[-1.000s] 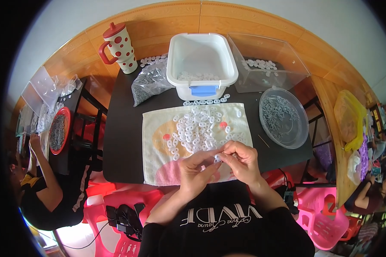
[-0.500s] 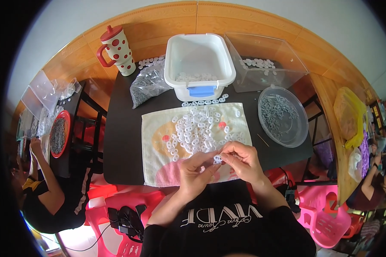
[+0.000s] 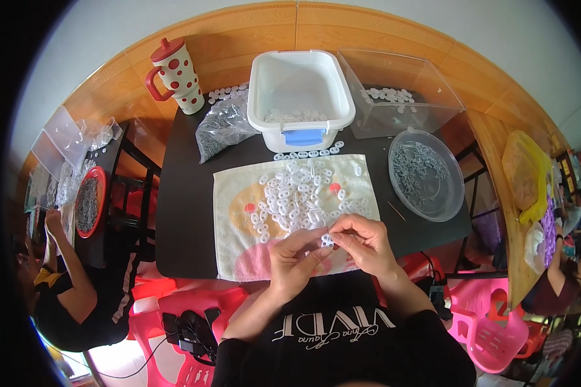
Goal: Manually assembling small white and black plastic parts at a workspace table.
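Observation:
Between my two hands, over the near edge of a patterned towel point(image 3: 229, 187), is a small white oval plastic piece with two holes point(image 3: 327, 240). My left hand point(image 3: 295, 260) pinches it between thumb and fingers. From the other side my right hand point(image 3: 363, 245) is closed at the same piece, its thumb and forefinger tips together; whether they also hold a small part is too small to tell. Beyond my fingers a heap of the same white pieces point(image 3: 292, 197) lies spread on the towel.
Behind the towel stands a white tub point(image 3: 301, 84) with white pieces inside. Left of it are a bag of grey bits point(image 3: 223, 129) and a dotted tumbler point(image 3: 182, 80). At right are a clear box point(image 3: 403, 97), a round tray of small grey parts point(image 3: 426, 174) and a thin stick point(image 3: 396, 211).
My hands stay in nearly the same place. The right fingers have shifted slightly at the white piece, which is still held.

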